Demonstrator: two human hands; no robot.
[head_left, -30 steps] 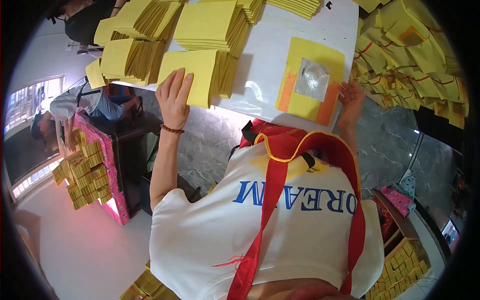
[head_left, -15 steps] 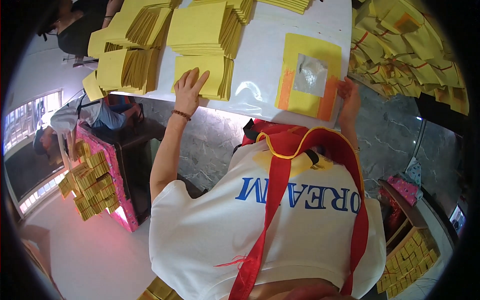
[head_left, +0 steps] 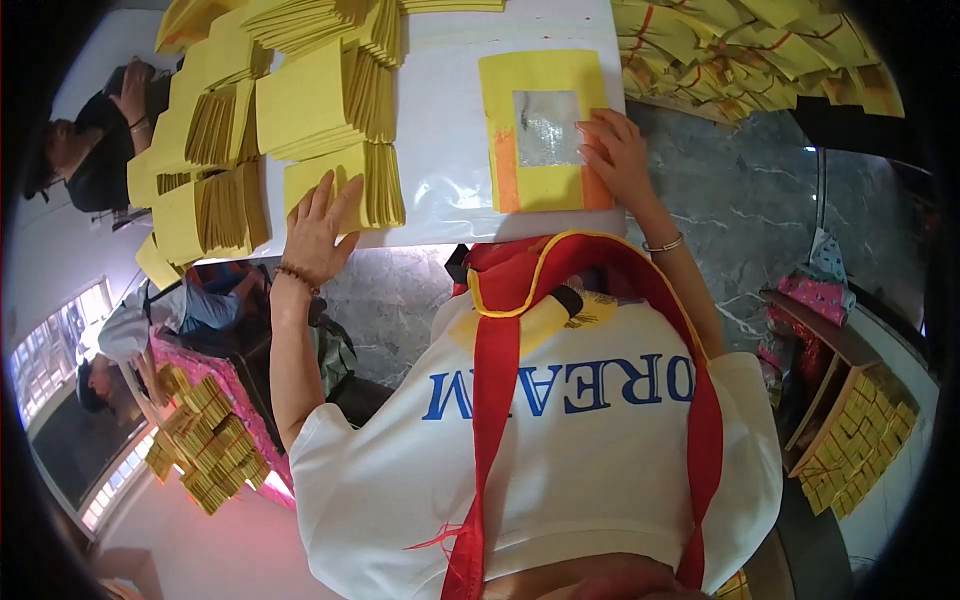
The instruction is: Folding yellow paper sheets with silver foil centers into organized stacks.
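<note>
Left hand spread on a yellow stack, right hand at the edge of a banded sheet

A yellow sheet (head_left: 540, 72) lies flat on the white worktop (head_left: 445, 110), under the fingers of the right hand (head_left: 618, 155) and well apart from the left hand (head_left: 318, 235). It has an orange band down each side and a silvery square (head_left: 548, 130) in its middle. A stack of folded yellow paper (head_left: 378, 185) sits directly beneath the left hand, near the front edge of the worktop, with its layered folds fanned toward the sheet. A larger stack (head_left: 300, 100) stands just behind it, and further folded stacks (head_left: 230, 210) fill the worktop's left side.

At lower right, yellow bundles (head_left: 860, 440) are packed in rows at a brown wooden unit (head_left: 822, 400); whether they sit inside it or against it cannot be told. At lower left, more yellow bundles are heaped on a pink cloth (head_left: 185, 355).

The left hand is wide, palm down, its fingers spread over the stack and its thumb held apart. The right hand is partly open, its fingers loosely extended across the sheet's right band and the fingertips at the rim of the silvery square. Neither hand grips anything visibly.
</note>
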